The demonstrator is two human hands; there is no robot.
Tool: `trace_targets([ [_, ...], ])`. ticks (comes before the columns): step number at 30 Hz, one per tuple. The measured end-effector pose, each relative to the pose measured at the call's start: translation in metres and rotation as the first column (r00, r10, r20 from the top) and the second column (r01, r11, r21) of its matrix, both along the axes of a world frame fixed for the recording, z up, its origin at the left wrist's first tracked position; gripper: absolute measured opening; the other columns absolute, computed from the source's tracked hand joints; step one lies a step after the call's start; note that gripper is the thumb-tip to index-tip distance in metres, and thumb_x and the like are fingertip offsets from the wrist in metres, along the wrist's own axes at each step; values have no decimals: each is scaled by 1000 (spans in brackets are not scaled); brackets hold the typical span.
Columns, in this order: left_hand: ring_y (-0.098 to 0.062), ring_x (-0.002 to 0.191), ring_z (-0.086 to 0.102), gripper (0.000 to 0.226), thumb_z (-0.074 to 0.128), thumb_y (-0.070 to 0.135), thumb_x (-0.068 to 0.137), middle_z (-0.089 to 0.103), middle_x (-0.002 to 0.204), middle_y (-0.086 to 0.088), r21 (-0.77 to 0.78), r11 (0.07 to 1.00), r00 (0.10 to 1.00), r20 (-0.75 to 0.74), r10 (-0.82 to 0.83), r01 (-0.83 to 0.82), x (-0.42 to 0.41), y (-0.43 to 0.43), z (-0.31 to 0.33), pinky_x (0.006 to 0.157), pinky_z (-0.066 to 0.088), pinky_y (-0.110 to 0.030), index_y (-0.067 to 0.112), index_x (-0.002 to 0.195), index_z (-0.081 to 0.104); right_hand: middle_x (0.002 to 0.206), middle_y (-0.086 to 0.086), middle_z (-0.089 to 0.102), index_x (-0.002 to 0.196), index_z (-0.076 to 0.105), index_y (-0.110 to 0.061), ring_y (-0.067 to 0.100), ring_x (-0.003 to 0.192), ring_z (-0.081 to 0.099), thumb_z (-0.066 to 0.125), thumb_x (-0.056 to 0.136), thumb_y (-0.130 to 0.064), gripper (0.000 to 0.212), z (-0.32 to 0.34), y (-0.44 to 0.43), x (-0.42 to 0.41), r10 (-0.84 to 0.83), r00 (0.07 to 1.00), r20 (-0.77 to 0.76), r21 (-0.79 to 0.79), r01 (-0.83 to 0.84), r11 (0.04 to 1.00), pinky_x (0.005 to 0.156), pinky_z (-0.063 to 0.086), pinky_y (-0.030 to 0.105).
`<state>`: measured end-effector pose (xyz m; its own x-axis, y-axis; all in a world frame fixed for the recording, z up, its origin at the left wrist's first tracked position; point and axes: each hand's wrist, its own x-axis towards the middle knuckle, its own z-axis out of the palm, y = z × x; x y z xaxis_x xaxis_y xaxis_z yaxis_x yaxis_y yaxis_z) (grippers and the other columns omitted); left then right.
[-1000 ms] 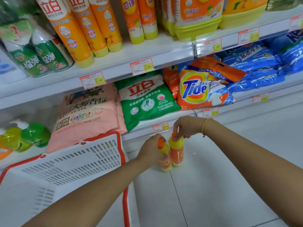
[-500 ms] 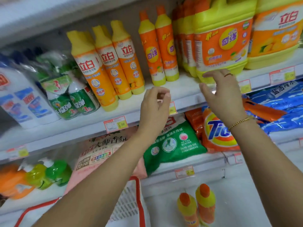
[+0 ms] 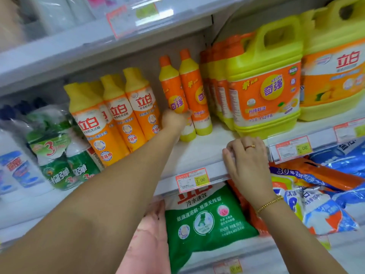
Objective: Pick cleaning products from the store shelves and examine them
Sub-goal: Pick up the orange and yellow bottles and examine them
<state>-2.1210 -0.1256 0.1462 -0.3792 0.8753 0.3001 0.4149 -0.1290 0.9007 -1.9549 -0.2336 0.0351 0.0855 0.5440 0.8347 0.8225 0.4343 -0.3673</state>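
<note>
Two slim orange bottles with yellow shoulders and orange caps stand side by side on the middle shelf (image 3: pixel 199 153). My left hand (image 3: pixel 174 120) reaches far in and grips the left slim orange bottle (image 3: pixel 170 89) around its lower half; the right slim bottle (image 3: pixel 192 89) touches it. My right hand (image 3: pixel 246 155), with a ring and a gold bracelet, rests on the shelf's front edge, fingers curled over the lip. It holds no product.
Left of the held bottle stand three yellow-capped orange bottles (image 3: pixel 118 115) and green-labelled bottles (image 3: pixel 59 151). Big yellow jugs (image 3: pixel 266 86) stand close on the right. Below lie a green detergent bag (image 3: pixel 205 220), a pink bag (image 3: pixel 152 234) and orange and blue bags (image 3: pixel 316 194).
Both hands rose from the two bottles left on the floor. My left hand went into the shelf and took hold of a slim orange bottle; my right hand came down onto the shelf edge.
</note>
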Motion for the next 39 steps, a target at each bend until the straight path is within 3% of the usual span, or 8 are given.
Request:
trace_targets([
  [5,-30,102,65,64,86,29,66,66,118,-9,40,998,999,1,47,-47,-1,-11,-2,91,53,-46,12,121,57,87,5,54,87,57,-14,23,93,44,38,94,-35,29,3,-2,2,44,999,-14,-46,-44,998,105,24,39],
  [10,-23,95,65,62,84,4,66,65,117,-9,63,988,987,61,-146,142,-9,-68,2,78,56,-39,8,120,53,91,5,55,89,59,-14,24,97,45,41,91,-39,31,11,-9,7,117,989,-87,-194,-132,972,101,29,39],
  [15,-20,95,66,65,90,7,57,69,110,-9,196,969,988,-49,-145,151,-20,-137,11,86,54,-39,5,113,58,123,10,47,117,54,-11,23,119,37,66,86,-22,35,34,-55,-1,179,960,-217,-213,-225,951,86,27,21],
  [20,-8,93,67,60,87,3,60,70,104,1,196,956,974,-103,-202,219,-42,-212,22,77,53,-20,4,114,61,128,3,42,125,47,-17,19,117,42,66,85,-19,44,56,-99,-21,289,941,-178,-168,-318,933,81,32,22],
  [27,-6,88,70,52,85,6,63,74,98,5,150,969,979,23,-204,198,-69,-305,22,69,54,-16,15,108,62,129,-13,35,132,38,-28,0,121,35,70,79,-43,64,59,-141,-59,571,818,-64,-162,-573,803,101,28,10],
  [30,-15,87,72,41,79,15,69,75,97,-1,128,970,947,219,-233,209,-73,-323,24,63,56,-22,12,107,63,136,-17,30,139,28,-38,-4,127,32,64,75,-60,77,58,-158,-75,702,713,0,-162,-692,703,104,25,6],
  [35,-28,95,71,50,71,32,69,73,105,-12,107,970,817,523,-243,220,-76,-331,28,75,60,-41,8,112,62,133,-4,41,145,29,-35,-1,115,42,59,82,-43,70,59,-170,-99,676,737,-2,41,-675,736,91,38,7],
  [39,-23,96,70,49,65,30,72,72,107,-14,167,968,770,587,-251,189,-83,-333,28,80,59,-35,3,112,61,119,1,54,136,46,-21,4,105,52,65,80,-38,61,68,-172,-103,660,752,-8,119,-654,747,87,40,4],
])
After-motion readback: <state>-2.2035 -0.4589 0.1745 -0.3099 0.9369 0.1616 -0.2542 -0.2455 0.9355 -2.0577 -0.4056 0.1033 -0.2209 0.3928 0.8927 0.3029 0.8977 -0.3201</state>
